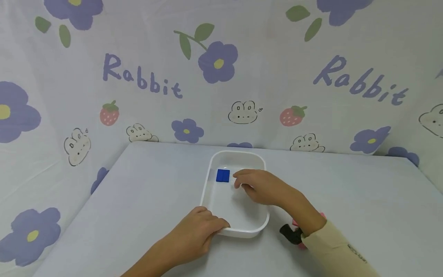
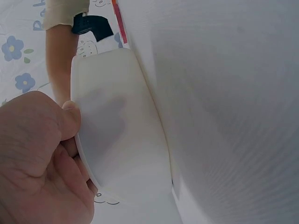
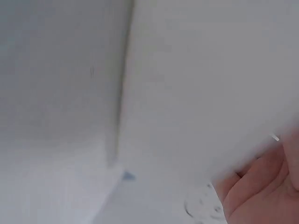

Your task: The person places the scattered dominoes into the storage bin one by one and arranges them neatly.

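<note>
A white tray [image 1: 238,232] with rounded corners stands on the table. My left hand [image 1: 197,231] grips its near left corner, thumb over the rim; in the left wrist view that hand [image 2: 51,140] holds the rim beside the tray's outer wall [image 2: 112,102]. Two blue squares [image 1: 223,176] lie side by side on the tray floor, toward the far left. Just right of them, my right hand [image 1: 259,186] reaches over the right rim with bent fingers. A faint whitish patch shows at its fingertips; I cannot tell whether they pinch anything. The right wrist view catches part of this hand [image 3: 261,186].
Beside the tray on the right, a pink thing [image 1: 296,222] lies partly hidden under the right forearm. A dark curved piece [image 1: 290,234] sticks out by the sleeve. The pale table [image 1: 155,184] ends at a patterned cloth [image 1: 155,111] behind.
</note>
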`<action>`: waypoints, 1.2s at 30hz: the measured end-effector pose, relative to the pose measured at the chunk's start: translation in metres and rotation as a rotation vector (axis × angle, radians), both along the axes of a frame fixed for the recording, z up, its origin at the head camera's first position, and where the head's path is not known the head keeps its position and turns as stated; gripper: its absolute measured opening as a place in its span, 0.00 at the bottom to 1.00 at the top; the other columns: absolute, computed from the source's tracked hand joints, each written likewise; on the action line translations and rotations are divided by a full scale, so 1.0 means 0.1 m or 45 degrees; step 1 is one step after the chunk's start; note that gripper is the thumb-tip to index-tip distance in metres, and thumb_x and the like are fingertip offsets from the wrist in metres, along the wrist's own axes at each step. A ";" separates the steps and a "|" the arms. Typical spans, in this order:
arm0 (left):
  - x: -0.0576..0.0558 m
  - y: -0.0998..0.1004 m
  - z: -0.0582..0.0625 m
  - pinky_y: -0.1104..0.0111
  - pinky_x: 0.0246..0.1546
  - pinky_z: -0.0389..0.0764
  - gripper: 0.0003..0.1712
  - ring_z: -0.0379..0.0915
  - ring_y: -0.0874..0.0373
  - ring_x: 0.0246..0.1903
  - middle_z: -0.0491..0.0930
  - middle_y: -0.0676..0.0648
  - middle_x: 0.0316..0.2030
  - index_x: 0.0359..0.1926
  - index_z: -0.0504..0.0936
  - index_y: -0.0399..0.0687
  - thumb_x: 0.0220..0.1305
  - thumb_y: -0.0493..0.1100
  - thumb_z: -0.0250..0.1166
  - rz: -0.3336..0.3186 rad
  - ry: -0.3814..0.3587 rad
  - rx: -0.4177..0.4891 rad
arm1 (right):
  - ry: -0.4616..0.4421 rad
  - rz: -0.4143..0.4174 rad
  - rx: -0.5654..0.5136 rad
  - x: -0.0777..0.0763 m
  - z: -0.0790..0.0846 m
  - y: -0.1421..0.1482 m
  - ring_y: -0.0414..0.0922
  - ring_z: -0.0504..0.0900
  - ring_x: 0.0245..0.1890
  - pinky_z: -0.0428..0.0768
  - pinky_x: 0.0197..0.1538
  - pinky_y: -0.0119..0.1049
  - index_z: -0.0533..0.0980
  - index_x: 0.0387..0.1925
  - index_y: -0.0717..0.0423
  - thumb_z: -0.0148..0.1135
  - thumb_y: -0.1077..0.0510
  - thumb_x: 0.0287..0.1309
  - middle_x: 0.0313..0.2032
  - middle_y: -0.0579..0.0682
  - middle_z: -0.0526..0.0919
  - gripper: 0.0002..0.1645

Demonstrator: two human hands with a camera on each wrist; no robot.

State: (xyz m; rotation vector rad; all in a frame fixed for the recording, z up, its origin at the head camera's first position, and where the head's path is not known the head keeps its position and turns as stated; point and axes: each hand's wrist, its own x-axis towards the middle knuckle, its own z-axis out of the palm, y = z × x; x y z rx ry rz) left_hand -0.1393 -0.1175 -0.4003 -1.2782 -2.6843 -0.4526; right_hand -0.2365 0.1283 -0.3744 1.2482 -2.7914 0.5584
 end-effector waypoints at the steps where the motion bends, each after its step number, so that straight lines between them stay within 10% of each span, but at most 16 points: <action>1: 0.00 0.00 0.00 0.65 0.53 0.70 0.12 0.75 0.63 0.38 0.84 0.58 0.38 0.47 0.84 0.53 0.67 0.35 0.62 0.005 -0.006 -0.004 | 0.021 -0.013 0.001 0.04 0.04 0.05 0.51 0.79 0.59 0.77 0.59 0.46 0.83 0.42 0.55 0.57 0.69 0.66 0.57 0.53 0.82 0.12; 12: 0.01 0.01 0.00 0.65 0.55 0.69 0.12 0.75 0.63 0.38 0.84 0.59 0.39 0.48 0.84 0.53 0.69 0.35 0.61 0.012 -0.016 -0.021 | -0.046 -0.237 0.099 0.64 0.35 0.80 0.51 0.81 0.53 0.81 0.51 0.50 0.84 0.44 0.45 0.70 0.61 0.60 0.52 0.47 0.83 0.12; 22: 0.01 0.00 0.01 0.64 0.54 0.70 0.12 0.74 0.63 0.37 0.84 0.59 0.38 0.48 0.84 0.53 0.68 0.35 0.62 0.030 -0.042 -0.026 | -0.343 -0.440 0.271 0.90 0.15 1.19 0.47 0.81 0.43 0.81 0.48 0.53 0.82 0.42 0.43 0.73 0.54 0.56 0.43 0.41 0.83 0.12; 29: 0.00 0.01 0.00 0.64 0.55 0.69 0.12 0.74 0.64 0.37 0.84 0.60 0.39 0.48 0.84 0.54 0.69 0.35 0.61 0.025 -0.042 -0.022 | -0.241 -0.462 0.390 1.06 -0.07 1.34 0.35 0.70 0.28 0.76 0.31 0.34 0.78 0.34 0.41 0.78 0.57 0.48 0.32 0.36 0.73 0.16; 36: 0.01 0.00 0.00 0.64 0.55 0.69 0.12 0.75 0.64 0.38 0.85 0.60 0.39 0.48 0.84 0.54 0.69 0.35 0.61 0.033 -0.042 -0.024 | -0.226 -0.472 0.534 1.12 -0.23 1.36 0.41 0.72 0.34 0.82 0.35 0.40 0.78 0.38 0.43 0.82 0.50 0.42 0.33 0.40 0.73 0.22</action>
